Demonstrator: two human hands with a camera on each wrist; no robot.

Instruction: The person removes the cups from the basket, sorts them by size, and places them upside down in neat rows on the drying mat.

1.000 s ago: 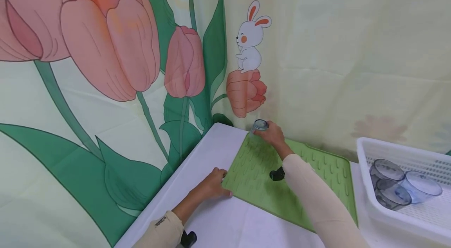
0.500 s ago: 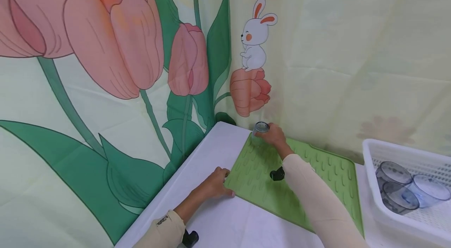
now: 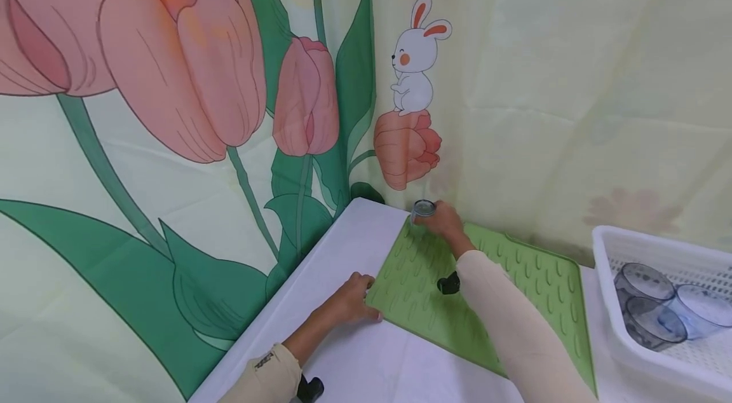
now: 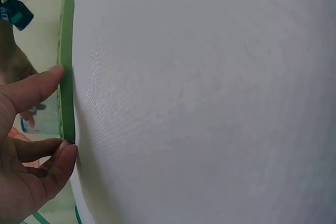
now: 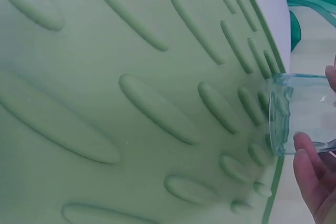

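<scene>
A clear drinking glass (image 3: 424,207) is in my right hand (image 3: 445,220), over the far left corner of a green ridged drying mat (image 3: 492,320). In the right wrist view, fingers and thumb grip the sides of this glass (image 5: 304,108), and its end meets the mat right by the edge. My left hand (image 3: 347,301) is at the mat's near left corner. In the left wrist view, the thumb (image 4: 44,85) presses along the mat's green edge (image 4: 66,40), while curled fingers (image 4: 58,166) hold the corner; the hand's underside is hidden in the head view.
To the right of the mat stands a white plastic basket (image 3: 609,320) with tinted glasses (image 3: 654,323) inside. The table has a white cover (image 3: 400,358). Fabric with tulips and a rabbit (image 3: 414,66) hangs close behind the table and along its left side.
The head view has shifted slightly, so the basket and mat appear a little farther right. Both hands keep their places, the right still gripping the glass, the left at the mat corner.
</scene>
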